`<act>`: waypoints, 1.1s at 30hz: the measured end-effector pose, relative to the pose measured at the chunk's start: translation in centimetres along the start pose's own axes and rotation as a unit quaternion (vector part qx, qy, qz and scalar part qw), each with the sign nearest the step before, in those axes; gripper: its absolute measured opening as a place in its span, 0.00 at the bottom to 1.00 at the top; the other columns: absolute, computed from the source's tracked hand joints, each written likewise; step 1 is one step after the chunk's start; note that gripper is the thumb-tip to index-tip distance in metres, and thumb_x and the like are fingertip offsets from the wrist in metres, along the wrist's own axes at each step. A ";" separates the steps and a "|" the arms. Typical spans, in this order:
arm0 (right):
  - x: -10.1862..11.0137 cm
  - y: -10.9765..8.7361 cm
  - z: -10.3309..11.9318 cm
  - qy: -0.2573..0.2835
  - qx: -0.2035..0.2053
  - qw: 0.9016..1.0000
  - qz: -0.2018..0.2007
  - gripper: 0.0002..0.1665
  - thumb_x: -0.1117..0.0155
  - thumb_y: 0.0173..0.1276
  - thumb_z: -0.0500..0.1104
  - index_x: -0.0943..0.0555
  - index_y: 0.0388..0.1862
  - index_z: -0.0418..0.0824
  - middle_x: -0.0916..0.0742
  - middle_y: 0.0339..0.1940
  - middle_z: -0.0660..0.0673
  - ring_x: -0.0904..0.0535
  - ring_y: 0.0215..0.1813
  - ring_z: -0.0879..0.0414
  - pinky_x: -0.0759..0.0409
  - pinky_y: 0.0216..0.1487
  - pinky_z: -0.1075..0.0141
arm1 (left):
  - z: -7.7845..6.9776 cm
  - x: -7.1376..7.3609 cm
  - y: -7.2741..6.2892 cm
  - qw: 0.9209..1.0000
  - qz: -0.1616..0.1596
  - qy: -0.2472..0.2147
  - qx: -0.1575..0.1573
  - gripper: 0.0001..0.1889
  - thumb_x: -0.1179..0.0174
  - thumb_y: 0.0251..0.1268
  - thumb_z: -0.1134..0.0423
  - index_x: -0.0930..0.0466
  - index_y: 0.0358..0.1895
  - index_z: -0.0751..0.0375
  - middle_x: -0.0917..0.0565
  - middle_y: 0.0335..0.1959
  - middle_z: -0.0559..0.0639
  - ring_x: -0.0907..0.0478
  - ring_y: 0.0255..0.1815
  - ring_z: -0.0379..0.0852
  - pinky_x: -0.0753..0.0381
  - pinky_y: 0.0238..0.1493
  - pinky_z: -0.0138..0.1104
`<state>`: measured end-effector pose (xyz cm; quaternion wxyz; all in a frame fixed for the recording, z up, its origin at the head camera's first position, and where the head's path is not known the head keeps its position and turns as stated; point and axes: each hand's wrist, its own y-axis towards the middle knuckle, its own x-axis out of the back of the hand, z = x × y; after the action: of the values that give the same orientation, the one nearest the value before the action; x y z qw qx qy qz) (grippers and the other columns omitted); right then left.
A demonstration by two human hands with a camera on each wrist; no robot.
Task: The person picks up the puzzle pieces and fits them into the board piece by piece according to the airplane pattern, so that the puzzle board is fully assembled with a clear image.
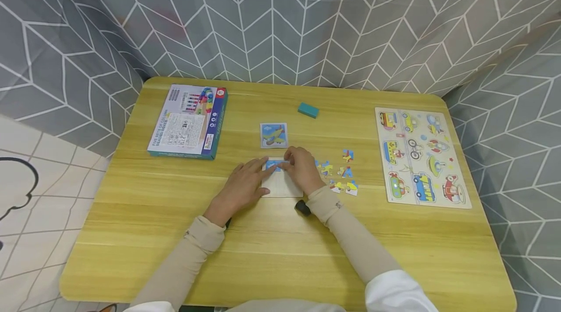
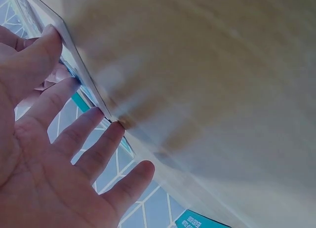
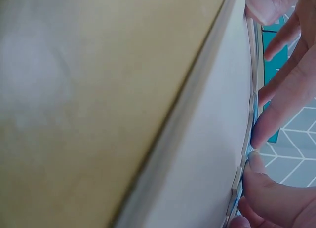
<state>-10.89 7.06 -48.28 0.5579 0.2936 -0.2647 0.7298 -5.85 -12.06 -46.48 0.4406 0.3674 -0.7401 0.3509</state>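
Note:
A small white puzzle tray (image 1: 282,188) lies on the table, with blue jigsaw pieces (image 1: 272,162) along its far edge. My left hand (image 1: 243,185) rests at the tray's left side, fingers spread and fairly straight. Its index finger (image 3: 276,109) touches a blue piece, and its thumb is on the tray's near left part. My right hand (image 1: 304,171) bends over the far right corner, thumb and fingers pinching a jigsaw piece that they mostly hide. Just beyond the tray is a square picture (image 1: 273,136) of a yellow aeroplane on blue.
Several loose jigsaw pieces (image 1: 347,172) lie right of the tray. A teal block (image 1: 308,110) sits farther back. At the left is a bead-toy box (image 1: 188,122), at the right a wooden vehicle puzzle board (image 1: 422,156). Grey patterned curtains (image 1: 280,20) hang around the table.

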 end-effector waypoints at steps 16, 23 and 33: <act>7.1 -1.2 -4.0 0.005 -0.055 0.996 -0.069 0.13 0.32 0.69 0.40 0.16 0.46 0.31 0.14 0.36 0.37 0.17 0.37 0.44 0.18 0.39 0.53 | 0.1 0.0 -0.1 1.000 0.002 -0.018 0.010 0.34 0.35 0.69 0.54 0.35 0.76 0.51 0.43 0.79 0.57 0.46 0.78 0.57 0.49 0.74 0.60; 10.1 -2.2 -8.0 -0.031 -0.101 0.992 -0.066 0.20 0.30 0.66 0.37 0.18 0.54 0.28 0.16 0.45 0.32 0.20 0.45 0.39 0.21 0.50 0.47 | 0.1 0.0 -0.1 1.000 0.003 -0.022 0.011 0.35 0.34 0.68 0.54 0.35 0.76 0.51 0.43 0.79 0.57 0.46 0.78 0.58 0.49 0.74 0.60; 11.1 -2.3 -10.5 -0.068 -0.107 0.991 -0.049 0.21 0.28 0.65 0.38 0.18 0.55 0.29 0.15 0.48 0.28 0.20 0.52 0.33 0.23 0.54 0.40 | 0.1 -0.1 0.0 1.000 0.004 -0.026 0.011 0.34 0.34 0.68 0.55 0.34 0.76 0.50 0.43 0.79 0.56 0.47 0.78 0.57 0.49 0.74 0.60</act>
<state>-12.37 22.39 -47.35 0.6018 0.2939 -0.3637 0.6475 -5.83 -12.17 -46.67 0.4156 0.3787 -0.7490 0.3505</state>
